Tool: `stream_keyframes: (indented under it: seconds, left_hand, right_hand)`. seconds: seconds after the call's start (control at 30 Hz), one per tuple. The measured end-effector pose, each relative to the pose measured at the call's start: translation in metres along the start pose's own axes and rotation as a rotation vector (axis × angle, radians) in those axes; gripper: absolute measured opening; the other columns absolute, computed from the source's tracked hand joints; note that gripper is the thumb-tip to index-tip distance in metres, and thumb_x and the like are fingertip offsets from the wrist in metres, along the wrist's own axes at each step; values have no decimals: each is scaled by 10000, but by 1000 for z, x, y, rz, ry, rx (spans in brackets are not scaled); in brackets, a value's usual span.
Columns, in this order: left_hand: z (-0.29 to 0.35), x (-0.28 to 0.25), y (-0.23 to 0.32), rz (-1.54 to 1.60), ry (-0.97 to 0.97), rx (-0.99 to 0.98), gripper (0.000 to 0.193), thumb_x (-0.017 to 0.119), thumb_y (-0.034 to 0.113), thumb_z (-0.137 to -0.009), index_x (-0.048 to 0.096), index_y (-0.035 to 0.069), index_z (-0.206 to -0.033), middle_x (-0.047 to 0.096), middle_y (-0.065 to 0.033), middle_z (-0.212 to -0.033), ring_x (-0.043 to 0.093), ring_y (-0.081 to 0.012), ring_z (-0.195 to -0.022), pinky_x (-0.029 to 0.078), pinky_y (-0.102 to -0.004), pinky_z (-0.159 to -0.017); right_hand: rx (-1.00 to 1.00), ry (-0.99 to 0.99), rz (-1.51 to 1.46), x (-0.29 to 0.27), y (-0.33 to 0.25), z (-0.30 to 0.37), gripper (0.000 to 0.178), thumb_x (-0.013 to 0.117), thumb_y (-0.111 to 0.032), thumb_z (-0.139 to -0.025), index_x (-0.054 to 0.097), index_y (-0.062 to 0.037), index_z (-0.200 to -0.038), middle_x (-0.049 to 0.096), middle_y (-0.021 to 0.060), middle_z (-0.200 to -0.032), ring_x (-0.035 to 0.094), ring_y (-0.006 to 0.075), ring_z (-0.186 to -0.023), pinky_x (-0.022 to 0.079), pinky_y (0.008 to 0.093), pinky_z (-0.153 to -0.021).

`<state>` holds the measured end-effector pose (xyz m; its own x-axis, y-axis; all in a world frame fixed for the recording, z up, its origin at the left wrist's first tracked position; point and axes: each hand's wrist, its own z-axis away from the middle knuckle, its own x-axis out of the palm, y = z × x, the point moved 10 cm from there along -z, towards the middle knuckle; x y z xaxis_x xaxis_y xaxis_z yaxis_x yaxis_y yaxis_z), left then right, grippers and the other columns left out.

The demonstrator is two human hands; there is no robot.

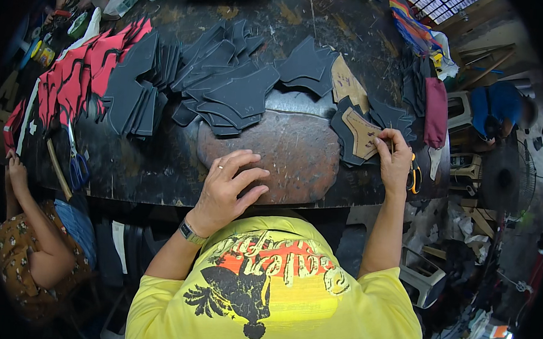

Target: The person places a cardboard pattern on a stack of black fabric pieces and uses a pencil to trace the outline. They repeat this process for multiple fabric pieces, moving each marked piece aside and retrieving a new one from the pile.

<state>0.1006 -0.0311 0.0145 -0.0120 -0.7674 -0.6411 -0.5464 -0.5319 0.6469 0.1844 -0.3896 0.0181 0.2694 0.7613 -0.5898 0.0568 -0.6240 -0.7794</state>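
Note:
My right hand [394, 159] pinches the right edge of a tan cardboard template [359, 132], which lies on a dark grey cut piece [344, 127]. The template has an angled, curved outline and pen marks. Over the near part of a worn reddish-brown slab [285, 152], my left hand [230, 185] hovers or rests, fingers spread and holding nothing; contact cannot be told. Another tan template [349, 81] lies just beyond, beside dark grey pieces [306, 63]. Orange-handled scissors [415, 175] lie close to my right wrist, partly hidden.
Stacks of dark grey pieces [226, 95] and red pieces [81, 77] cover the table's left and middle. Blue-handled scissors [78, 165] and a wooden stick [59, 169] lie front left. Maroon fabric [435, 111] hangs at the right edge. Another person's arm [38, 217] reaches in at left.

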Motion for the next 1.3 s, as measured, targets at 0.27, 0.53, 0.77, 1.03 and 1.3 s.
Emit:
stream_keyframes:
  seconds: [0.27, 0.53, 0.77, 1.03, 1.3]
  left_hand:
    - [-15, 22, 4, -227, -105, 35, 461, 794, 362, -902, 730, 165, -1314, 582, -97, -1528, 475, -345, -1471, 330, -521, -1210]
    - [-15, 35, 5, -367, -272, 38, 696, 700, 546, -932, 570, 193, -1517, 462, -116, -1634, 356, -355, -1543, 243, -564, -1249]
    - [-17, 35, 4, -365, -250, 28, 631, 733, 521, -913, 647, 109, -1381, 540, -149, -1538, 411, -373, -1502, 247, -580, -1242]
    - [-14, 29, 0, -302, -136, 25, 539, 778, 458, -885, 699, 105, -1286, 598, -134, -1469, 481, -361, -1442, 298, -573, -1214]
    - [-24, 9, 14, -224, -67, 42, 382, 823, 361, -866, 756, 109, -1144, 696, -107, -1270, 630, -317, -1232, 447, -488, -1078]
  right_hand:
    - [-232, 124, 328, -5, -20, 3, 100, 695, 28, -923, 686, -22, -1009, 675, 80, -944, 638, 167, -891, 487, 296, -819]
    - [-9, -35, -683, 32, -50, 6, 120, 659, 59, -891, 658, -17, -983, 663, 20, -995, 623, 105, -958, 493, 254, -896]
    - [-349, -283, -200, 134, -101, 39, 137, 648, 35, -874, 678, -23, -994, 690, 108, -921, 665, 271, -824, 518, 358, -780]
    - [-385, -268, -195, 134, -103, 38, 112, 636, 63, -892, 664, 9, -986, 665, 110, -906, 658, 236, -827, 509, 322, -781]
    - [-350, -264, -241, 133, -99, 38, 86, 641, 46, -896, 658, 10, -972, 653, 99, -896, 645, 221, -822, 499, 316, -782]
